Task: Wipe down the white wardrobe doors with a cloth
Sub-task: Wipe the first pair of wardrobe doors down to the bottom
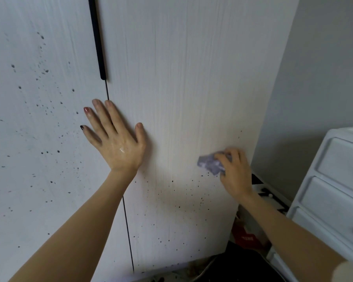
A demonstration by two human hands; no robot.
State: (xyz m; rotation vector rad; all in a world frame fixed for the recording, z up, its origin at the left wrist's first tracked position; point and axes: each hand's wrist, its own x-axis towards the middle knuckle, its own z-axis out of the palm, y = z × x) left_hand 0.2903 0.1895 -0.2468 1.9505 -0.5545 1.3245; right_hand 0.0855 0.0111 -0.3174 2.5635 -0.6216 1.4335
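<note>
We're mid-wipe on the right-hand wardrobe door, low down near its outer edge.

Nearest us, our right hand (pixel 233 169) grips a bunched purple cloth (pixel 211 164) against the right door (pixel 181 88), while our left hand (pixel 115 139) lies flat, fingers spread, across the seam, bracing. Dark specks (pixel 172 181) pepper the panel just below the cloth, so next we'd judge a downward pass through them. Further off, the left door (pixel 39 119) carries plenty more spatter, beyond the black handle (pixel 98 41).
</note>
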